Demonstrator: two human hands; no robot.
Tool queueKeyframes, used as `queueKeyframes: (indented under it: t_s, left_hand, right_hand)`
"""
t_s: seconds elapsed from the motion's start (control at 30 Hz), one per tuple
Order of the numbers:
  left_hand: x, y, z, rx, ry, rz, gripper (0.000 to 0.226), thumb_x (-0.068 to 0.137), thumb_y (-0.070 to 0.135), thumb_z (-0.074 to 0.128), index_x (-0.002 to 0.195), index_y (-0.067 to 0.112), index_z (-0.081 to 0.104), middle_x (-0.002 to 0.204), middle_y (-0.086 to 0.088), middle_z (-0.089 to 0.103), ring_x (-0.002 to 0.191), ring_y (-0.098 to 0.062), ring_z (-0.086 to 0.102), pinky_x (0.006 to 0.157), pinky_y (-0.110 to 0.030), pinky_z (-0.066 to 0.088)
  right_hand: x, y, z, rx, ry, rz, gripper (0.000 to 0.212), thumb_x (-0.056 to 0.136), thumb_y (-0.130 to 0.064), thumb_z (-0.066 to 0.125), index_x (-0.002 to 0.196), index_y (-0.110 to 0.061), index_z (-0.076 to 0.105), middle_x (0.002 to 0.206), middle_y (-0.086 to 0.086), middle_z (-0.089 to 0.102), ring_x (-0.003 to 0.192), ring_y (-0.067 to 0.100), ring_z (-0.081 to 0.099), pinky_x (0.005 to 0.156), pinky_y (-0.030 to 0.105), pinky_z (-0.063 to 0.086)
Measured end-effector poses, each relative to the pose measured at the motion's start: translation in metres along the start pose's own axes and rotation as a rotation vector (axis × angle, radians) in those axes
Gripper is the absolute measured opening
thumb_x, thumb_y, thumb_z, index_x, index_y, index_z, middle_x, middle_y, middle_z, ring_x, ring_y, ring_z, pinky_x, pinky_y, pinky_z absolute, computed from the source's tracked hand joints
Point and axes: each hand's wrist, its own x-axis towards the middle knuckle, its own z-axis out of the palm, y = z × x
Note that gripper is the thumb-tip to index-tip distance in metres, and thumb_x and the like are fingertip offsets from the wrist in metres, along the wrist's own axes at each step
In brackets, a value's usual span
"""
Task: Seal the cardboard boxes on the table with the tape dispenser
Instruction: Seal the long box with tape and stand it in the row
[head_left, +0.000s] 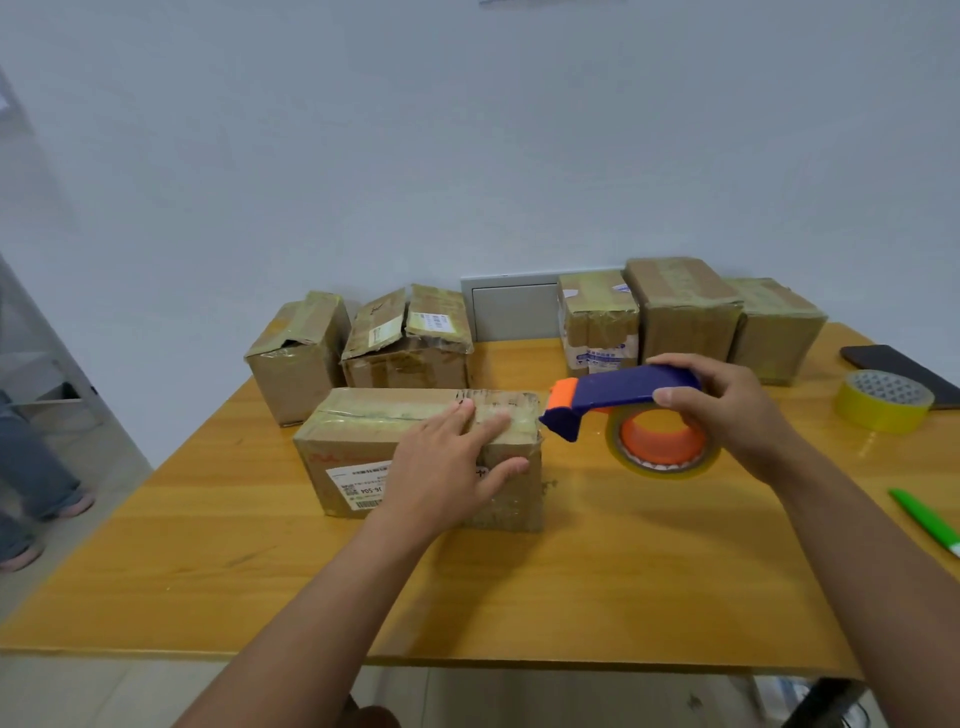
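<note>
Head view shows the right hand (727, 410) clenched around the blue handle of the tape dispenser (631, 415), held just off the right end of the nearest cardboard box (421, 452), its orange-tipped nose pointing at the box's top edge. The dispenser's yellowish tape roll on an orange hub hangs below the handle, above the wooden table (571, 571). The left hand (447, 467) lies flat and spread on the box's right end, fingers across the taped top seam and thumb down the front face, gripping nothing. This box sits near the table's middle, a white label on its front. Behind it to the left stand two boxes (358, 353), one with a flap raised; three more boxes (685, 312) stand along the wall at the back right. At the right edge lie a spare tape roll (883, 400), a dark phone (904, 369) and a green pen-like tool (927, 522).
</note>
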Motion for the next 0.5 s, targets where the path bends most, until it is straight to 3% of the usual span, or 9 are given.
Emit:
queueKeyframes:
  t_s: [0.13,0.2,0.33,0.5]
  left_hand:
    - [0.003,0.016,-0.004,0.037,0.027,0.010,0.089,0.080,0.086,0.020,0.150,0.032,0.032,0.163,-0.002,0.018,0.150,-0.018,0.012,0.119,-0.034,0.006]
    - [0.009,0.027,-0.004,0.023,0.048,0.045,0.097,0.079,0.086,0.021,0.154,0.024,0.024,0.164,0.000,0.011,0.151,-0.015,0.007,0.116,-0.031,0.000]
    - [0.018,0.035,0.004,-0.001,0.032,0.127,0.076,0.096,0.066,0.031,0.156,0.023,0.015,0.163,0.003,0.016,0.149,-0.012,0.016,0.118,-0.029,0.018]
    - [0.020,0.035,0.006,-0.010,0.008,0.113,0.070,0.099,0.061,0.028,0.156,0.024,0.013,0.162,0.005,0.016,0.148,-0.010,0.017,0.114,-0.032,0.030]
  right_hand:
    - [-0.004,0.006,0.009,0.003,0.013,0.014,0.051,0.071,-0.048,0.067,0.120,-0.035,0.060,0.115,-0.007,0.062,0.102,0.016,0.060,0.072,0.025,0.050]
    - [-0.005,0.007,0.011,0.008,0.003,0.017,0.054,0.068,-0.054,0.068,0.119,-0.037,0.060,0.117,-0.006,0.061,0.103,0.016,0.060,0.073,0.026,0.050]
    - [-0.009,0.010,0.013,0.030,0.019,0.013,0.047,0.071,-0.048,0.067,0.116,-0.039,0.061,0.114,-0.008,0.062,0.101,0.013,0.061,0.070,0.019,0.048]
    - [-0.018,0.017,0.006,0.062,0.018,0.030,0.059,0.063,-0.062,0.065,0.119,-0.041,0.060,0.117,-0.008,0.061,0.102,0.012,0.061,0.070,0.021,0.052]
